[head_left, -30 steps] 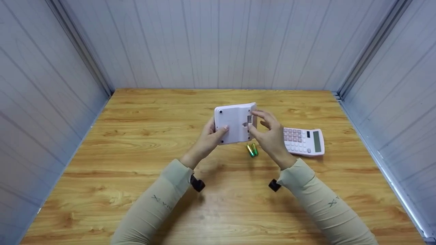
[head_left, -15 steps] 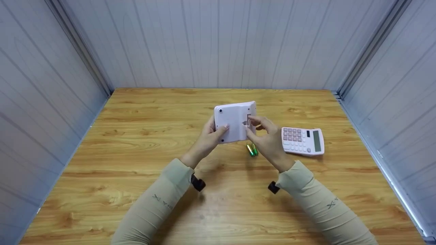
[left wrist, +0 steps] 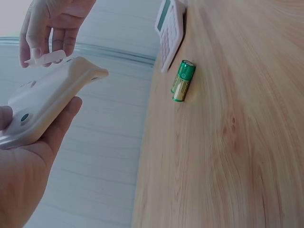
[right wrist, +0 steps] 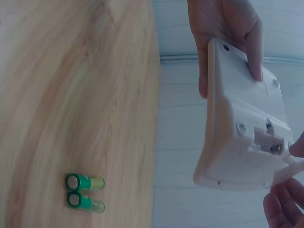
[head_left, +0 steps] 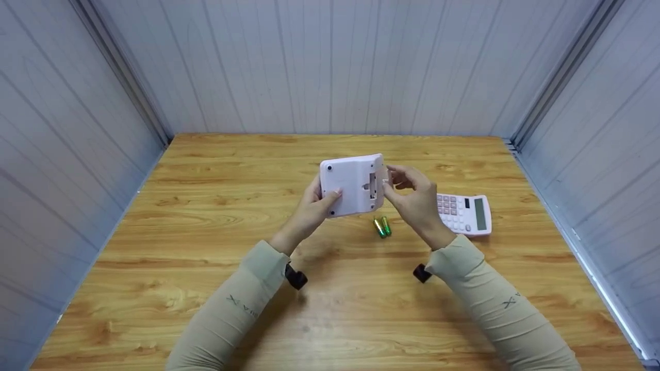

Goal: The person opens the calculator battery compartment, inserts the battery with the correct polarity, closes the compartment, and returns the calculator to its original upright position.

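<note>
A white calculator is held above the table with its back turned up. My left hand grips it by the left end, thumb across the back and fingers underneath. In the right wrist view its battery compartment lies uncovered, with no battery visible inside. My right hand pinches a small white battery cover between thumb and fingers, just beside the calculator's right end. On the table below lie two green and gold batteries, side by side.
A second calculator, white with pink keys, lies face up to the right, partly behind my right hand in the head view. The wooden table meets pale panel walls at its back and sides.
My right hand has moved right, off the compartment, taking the battery cover with it. The compartment shows open now. The calculator has shifted slightly left; the batteries have stayed put.
</note>
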Motion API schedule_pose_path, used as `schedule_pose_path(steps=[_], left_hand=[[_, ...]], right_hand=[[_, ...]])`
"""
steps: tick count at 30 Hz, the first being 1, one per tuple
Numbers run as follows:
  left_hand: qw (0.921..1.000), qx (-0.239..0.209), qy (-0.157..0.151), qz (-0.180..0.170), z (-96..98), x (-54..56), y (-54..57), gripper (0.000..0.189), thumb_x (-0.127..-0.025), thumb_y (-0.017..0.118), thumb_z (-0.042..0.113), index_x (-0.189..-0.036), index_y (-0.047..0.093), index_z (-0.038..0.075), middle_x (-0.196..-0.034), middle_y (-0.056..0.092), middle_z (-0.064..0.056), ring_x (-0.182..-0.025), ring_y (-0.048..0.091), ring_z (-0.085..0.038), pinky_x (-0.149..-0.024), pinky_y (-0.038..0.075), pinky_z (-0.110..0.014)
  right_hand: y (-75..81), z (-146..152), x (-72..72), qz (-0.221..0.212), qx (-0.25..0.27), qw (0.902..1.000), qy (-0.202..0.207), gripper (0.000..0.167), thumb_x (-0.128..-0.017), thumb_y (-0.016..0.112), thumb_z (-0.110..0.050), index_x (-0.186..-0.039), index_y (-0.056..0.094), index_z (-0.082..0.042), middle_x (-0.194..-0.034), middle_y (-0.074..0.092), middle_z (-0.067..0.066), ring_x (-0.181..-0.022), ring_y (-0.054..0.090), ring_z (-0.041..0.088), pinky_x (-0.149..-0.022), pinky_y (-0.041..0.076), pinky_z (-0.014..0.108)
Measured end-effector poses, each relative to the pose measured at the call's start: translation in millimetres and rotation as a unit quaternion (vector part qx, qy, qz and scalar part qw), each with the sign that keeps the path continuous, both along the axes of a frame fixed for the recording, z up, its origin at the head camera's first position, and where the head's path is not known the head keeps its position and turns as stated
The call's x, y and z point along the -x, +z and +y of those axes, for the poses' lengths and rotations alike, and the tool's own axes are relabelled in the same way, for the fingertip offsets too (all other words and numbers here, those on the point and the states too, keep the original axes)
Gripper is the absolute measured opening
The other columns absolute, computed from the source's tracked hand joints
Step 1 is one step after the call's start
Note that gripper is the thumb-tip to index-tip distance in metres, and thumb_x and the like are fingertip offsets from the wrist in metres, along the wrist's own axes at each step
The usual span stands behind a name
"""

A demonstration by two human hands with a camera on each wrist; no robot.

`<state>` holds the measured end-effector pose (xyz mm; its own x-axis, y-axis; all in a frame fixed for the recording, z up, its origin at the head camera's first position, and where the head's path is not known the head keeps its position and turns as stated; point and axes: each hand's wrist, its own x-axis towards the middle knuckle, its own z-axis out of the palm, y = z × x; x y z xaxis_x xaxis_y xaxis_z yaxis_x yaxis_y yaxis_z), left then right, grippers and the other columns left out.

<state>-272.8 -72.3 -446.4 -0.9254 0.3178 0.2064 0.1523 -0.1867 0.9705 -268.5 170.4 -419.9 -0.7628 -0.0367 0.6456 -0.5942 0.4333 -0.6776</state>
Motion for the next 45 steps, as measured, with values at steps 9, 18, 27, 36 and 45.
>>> schedule_pose_path(steps=[9, 18, 27, 36, 45], left_hand=[[0.9999, 0.012, 0.0, -0.003, -6.8, 0.5, -0.2, 0.053, -0.112, 0.051, 0.007, -0.163, 0.035, 0.005, -0.145, 0.06, -0.029, -0.13, 0.067, -0.042, -0.101, 0.062, -0.059], [0.9998, 0.017, 0.003, -0.009, -9.5, 0.8, 0.9, 0.052, -0.113, 0.051, 0.007, -0.163, 0.036, 0.006, -0.146, 0.06, -0.028, -0.129, 0.067, -0.038, -0.102, 0.062, -0.058], [0.9998, 0.013, 0.001, -0.012, -12.0, 0.4, 1.4, 0.052, -0.112, 0.05, 0.006, -0.163, 0.036, 0.006, -0.147, 0.06, -0.028, -0.132, 0.066, -0.04, -0.104, 0.061, -0.059], [0.9998, 0.011, -0.001, -0.014, -15.8, 1.0, 1.9, 0.056, -0.112, 0.051, 0.006, -0.165, 0.034, 0.008, -0.15, 0.058, -0.027, -0.136, 0.064, -0.043, -0.105, 0.059, -0.062], [0.9999, 0.004, -0.01, -0.013, -16.4, -0.2, 4.3, 0.059, -0.113, 0.05, 0.005, -0.168, 0.03, 0.008, -0.153, 0.055, -0.028, -0.138, 0.062, -0.044, -0.107, 0.058, -0.062]], right_hand=[[5.9, 14, 13.9, -0.033, -0.003, 0.9992, -0.023, 0.03, -0.091, 0.078, 0.003, -0.122, 0.076, 0.004, -0.098, 0.078, 0.017, -0.083, 0.07, 0.022, -0.078, 0.058, 0.017], [11.1, 28, 24.1, -0.046, -0.054, 0.9967, -0.038, 0.03, -0.091, 0.077, 0.0, -0.121, 0.076, 0.006, -0.097, 0.078, 0.019, -0.086, 0.073, 0.029, -0.075, 0.055, 0.014], [3.4, 39, 36.3, -0.065, -0.087, 0.9938, -0.023, 0.03, -0.093, 0.076, 0.0, -0.121, 0.076, 0.008, -0.102, 0.077, 0.023, -0.09, 0.073, 0.033, -0.075, 0.054, 0.01], [-14.0, 48, 48.1, -0.134, -0.135, 0.9816, -0.008, 0.033, -0.095, 0.075, -0.001, -0.127, 0.073, 0.011, -0.109, 0.077, 0.026, -0.097, 0.074, 0.037, -0.088, 0.063, 0.04], [-31.7, 59, 57.3, -0.195, -0.191, 0.9619, 0.012, 0.037, -0.1, 0.072, -0.004, -0.133, 0.069, 0.012, -0.111, 0.076, 0.028, -0.101, 0.073, 0.042, -0.092, 0.063, 0.055]])
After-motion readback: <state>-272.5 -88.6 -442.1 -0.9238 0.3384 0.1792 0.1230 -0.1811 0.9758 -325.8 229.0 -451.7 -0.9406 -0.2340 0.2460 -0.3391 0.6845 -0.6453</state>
